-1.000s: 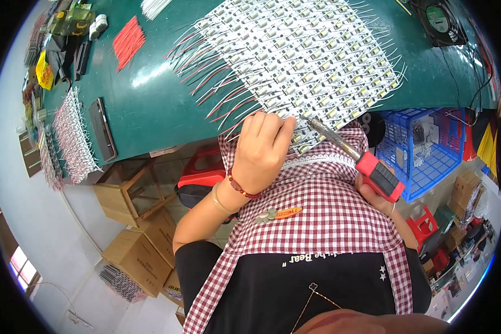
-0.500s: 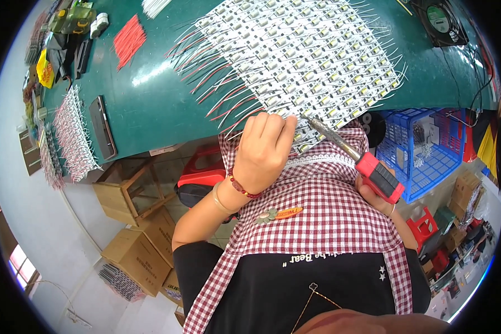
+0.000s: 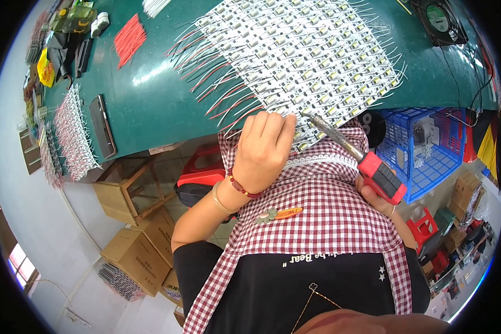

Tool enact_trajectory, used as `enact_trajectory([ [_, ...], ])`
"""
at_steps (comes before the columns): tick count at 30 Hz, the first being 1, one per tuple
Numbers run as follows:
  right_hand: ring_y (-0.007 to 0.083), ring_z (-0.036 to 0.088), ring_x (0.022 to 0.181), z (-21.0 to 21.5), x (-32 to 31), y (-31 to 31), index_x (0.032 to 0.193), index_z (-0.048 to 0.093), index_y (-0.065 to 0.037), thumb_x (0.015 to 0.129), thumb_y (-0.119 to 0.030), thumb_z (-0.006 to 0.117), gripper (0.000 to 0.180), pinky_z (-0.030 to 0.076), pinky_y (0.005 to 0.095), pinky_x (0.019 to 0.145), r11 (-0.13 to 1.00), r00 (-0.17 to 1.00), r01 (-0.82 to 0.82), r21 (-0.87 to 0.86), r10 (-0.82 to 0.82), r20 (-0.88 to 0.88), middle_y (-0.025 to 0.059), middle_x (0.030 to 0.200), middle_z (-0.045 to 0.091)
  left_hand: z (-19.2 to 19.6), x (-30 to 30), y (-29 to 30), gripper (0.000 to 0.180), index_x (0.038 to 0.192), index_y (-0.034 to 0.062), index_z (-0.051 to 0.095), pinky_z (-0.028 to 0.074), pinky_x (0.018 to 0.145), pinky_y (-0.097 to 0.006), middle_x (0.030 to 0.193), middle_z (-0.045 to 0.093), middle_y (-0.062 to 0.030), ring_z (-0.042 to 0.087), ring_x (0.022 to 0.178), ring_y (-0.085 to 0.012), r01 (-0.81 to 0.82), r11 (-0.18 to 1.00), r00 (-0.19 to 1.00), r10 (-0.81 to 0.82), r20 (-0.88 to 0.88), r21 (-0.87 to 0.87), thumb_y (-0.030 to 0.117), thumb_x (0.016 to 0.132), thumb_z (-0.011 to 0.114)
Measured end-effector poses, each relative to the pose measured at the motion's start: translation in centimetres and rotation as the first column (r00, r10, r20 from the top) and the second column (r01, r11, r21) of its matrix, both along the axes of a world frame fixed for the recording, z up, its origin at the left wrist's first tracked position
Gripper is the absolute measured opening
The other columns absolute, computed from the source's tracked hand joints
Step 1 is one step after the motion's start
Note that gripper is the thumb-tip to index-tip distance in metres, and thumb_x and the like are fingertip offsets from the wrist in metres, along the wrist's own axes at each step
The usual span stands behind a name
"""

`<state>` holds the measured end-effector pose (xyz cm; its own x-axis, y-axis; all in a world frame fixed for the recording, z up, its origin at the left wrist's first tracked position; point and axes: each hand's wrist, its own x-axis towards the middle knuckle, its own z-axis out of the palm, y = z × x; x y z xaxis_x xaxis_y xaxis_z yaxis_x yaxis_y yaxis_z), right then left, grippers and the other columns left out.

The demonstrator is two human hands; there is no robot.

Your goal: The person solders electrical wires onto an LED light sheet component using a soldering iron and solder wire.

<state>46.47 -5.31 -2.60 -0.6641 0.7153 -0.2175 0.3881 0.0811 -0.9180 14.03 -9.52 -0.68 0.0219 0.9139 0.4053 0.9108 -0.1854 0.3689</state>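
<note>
My right hand (image 3: 376, 199) is wrapped round the red and black handle of a soldering iron (image 3: 339, 139). The iron's tip points up and left, at the near part of a white sheet of small circuit boards (image 3: 312, 61) on the bench. On its near left edge my left hand (image 3: 263, 146) is closed, knuckles up, fingertips hidden against the boards. Whatever those fingers pinch cannot be made out. Rows of pale components cover the sheet. Red and white wires (image 3: 222, 100) stick out along its left side, white ones along its right.
A green bench (image 3: 161, 111) carries red wires (image 3: 129, 42), a phone-like dark slab (image 3: 103, 127), a wired board bundle (image 3: 75, 136) and a black fan (image 3: 441, 22). Below its edge are a blue crate (image 3: 409, 172), a red stool (image 3: 203, 170) and cardboard boxes (image 3: 136, 259).
The soldering iron has shifted very slightly to the right, its tip a little off from where it was. My left hand stays almost in place at the sheet's edge.
</note>
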Motion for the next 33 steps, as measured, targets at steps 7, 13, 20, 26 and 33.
enact_trajectory([
  [7,0.0278,0.064,0.074,0.6,-1.6,0.9,0.089,0.067,-0.004,0.07,-0.019,0.075,0.025,0.048,0.0354,0.064,0.972,0.996,-0.085,0.221,0.076,0.049,0.0101,0.086,0.065,-0.3,0.0,-0.1,0.032,0.1,-0.0022,0.067,0.041,0.063,-0.034,0.079,0.05,-0.0073,0.05,0.07,-0.0226,-0.013,1.0,0.999,0.012,0.04,0.024,-0.007,0.069,0.064],
  [13,0.0285,0.064,0.071,1.2,-1.9,0.7,0.088,0.067,-0.003,0.071,-0.017,0.073,0.023,0.048,0.0356,0.061,0.999,1.0,0.021,-0.041,-0.022,-0.011,0.011,0.084,0.065,-0.3,0.0,-0.1,0.031,0.1,-0.0027,0.067,0.042,0.063,-0.034,0.079,0.049,-0.0075,0.05,0.071,-0.0228,-0.022,1.0,0.999,0.022,0.039,0.014,-0.007,0.069,0.064],
  [20,0.0303,0.064,0.068,-0.4,-0.4,0.1,0.084,0.066,-0.002,0.073,-0.018,0.072,0.02,0.05,0.0379,0.06,1.0,0.998,0.008,0.006,-0.008,-0.058,0.011,0.081,0.065,-0.1,0.1,0.0,0.031,0.1,-0.0027,0.067,0.042,0.063,-0.034,0.079,0.049,-0.0075,0.051,0.071,-0.0228,-0.034,0.999,0.999,0.033,0.018,0.014,-0.007,0.069,0.064],
  [26,0.0305,0.065,0.069,-0.6,-0.2,0.2,0.083,0.067,-0.003,0.074,-0.018,0.072,0.019,0.05,0.0377,0.06,1.0,0.998,0.03,0.0,-0.03,-0.061,0.0112,0.08,0.065,0.1,0.1,0.2,0.027,0.097,0.001,0.068,0.04,0.066,-0.033,0.079,0.05,-0.0053,0.053,0.071,-0.0202,-0.061,0.998,0.996,0.062,-0.07,0.006,-0.003,0.07,0.065],
  [33,0.0303,0.064,0.07,-0.8,0.6,0.3,0.085,0.068,-0.003,0.075,-0.017,0.072,0.018,0.05,0.0368,0.061,0.999,0.999,0.032,-0.042,-0.032,-0.003,0.0121,0.08,0.065,0.4,0.1,0.2,0.023,0.093,0.0082,0.067,0.039,0.071,-0.033,0.077,0.052,0.0006,0.056,0.073,-0.016,-0.146,0.989,0.978,0.147,-0.148,0.017,0.001,0.071,0.067],
])
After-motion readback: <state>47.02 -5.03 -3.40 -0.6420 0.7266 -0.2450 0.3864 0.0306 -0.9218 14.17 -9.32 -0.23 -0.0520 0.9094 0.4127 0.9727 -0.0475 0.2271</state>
